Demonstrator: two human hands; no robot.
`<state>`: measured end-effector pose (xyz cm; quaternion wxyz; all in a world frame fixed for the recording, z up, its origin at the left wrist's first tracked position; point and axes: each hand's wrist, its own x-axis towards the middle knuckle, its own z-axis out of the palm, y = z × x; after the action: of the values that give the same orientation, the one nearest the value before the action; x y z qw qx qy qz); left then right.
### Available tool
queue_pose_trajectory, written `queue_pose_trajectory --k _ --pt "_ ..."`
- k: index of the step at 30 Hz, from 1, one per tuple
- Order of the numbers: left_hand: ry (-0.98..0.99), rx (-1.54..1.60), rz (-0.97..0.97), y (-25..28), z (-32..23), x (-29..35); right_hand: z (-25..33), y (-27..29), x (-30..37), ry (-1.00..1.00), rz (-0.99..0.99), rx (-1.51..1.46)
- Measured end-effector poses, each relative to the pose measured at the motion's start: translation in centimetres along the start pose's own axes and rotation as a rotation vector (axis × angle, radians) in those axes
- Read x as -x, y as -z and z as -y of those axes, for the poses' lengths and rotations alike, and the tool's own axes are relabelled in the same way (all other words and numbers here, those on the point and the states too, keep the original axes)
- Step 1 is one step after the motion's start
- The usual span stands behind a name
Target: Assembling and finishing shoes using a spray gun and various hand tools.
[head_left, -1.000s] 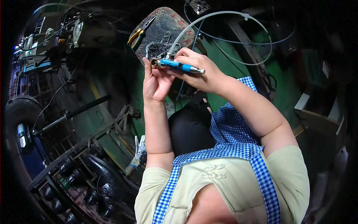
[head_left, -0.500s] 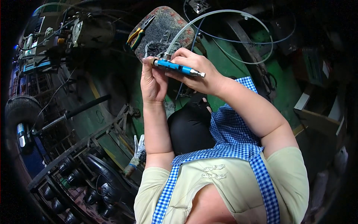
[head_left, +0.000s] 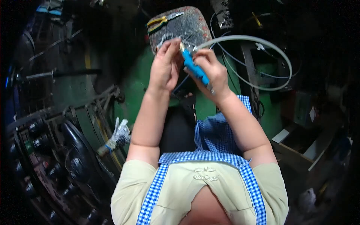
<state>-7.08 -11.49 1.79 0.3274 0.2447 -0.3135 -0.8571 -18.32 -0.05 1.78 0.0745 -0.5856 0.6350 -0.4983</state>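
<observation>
My right hand [head_left: 215, 77] is wrapped round a slim blue air tool [head_left: 194, 67] with a metal end, held at a slant. A pale clear hose [head_left: 258, 39] runs from its upper end and loops out to the right. My left hand [head_left: 164, 67] pinches close to the tool's upper tip, where a small tan piece [head_left: 182, 47] shows at the fingertips; its exact kind is blurred. Just beyond both hands is a worn, speckled stool top [head_left: 197, 20]. Pliers with yellow-green handles [head_left: 162, 23] lie on it, beside dark, tangled bits too blurred to name.
A grimy work glove [head_left: 119, 135] sits on a post at the left, near a rack with black rounded parts [head_left: 77, 165]. A dark bar [head_left: 71, 73] juts in from the left. Toward the right stands an open wooden box [head_left: 292, 148].
The view has shifted, with the stool and pliers appearing further right. The blue tool has swung from nearly level to a steep slant, still in my right hand. My left hand stays by its tip.
</observation>
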Motion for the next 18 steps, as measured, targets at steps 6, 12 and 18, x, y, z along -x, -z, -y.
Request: queue_pose_trajectory --k 6,12,18 --pt "-0.173 0.061 0.106 -1.7 0.2 -0.2 0.0 0.2 -0.5 -0.674 0.013 -1.154" --pt "-0.055 -0.125 -0.019 -1.3 -1.6 0.8 0.5 0.2 -0.3 0.113 -0.101 0.187" --pt "-0.147 0.157 0.134 -1.6 0.5 1.8 1.7 -0.2 0.9 -0.656 0.132 -1.418"
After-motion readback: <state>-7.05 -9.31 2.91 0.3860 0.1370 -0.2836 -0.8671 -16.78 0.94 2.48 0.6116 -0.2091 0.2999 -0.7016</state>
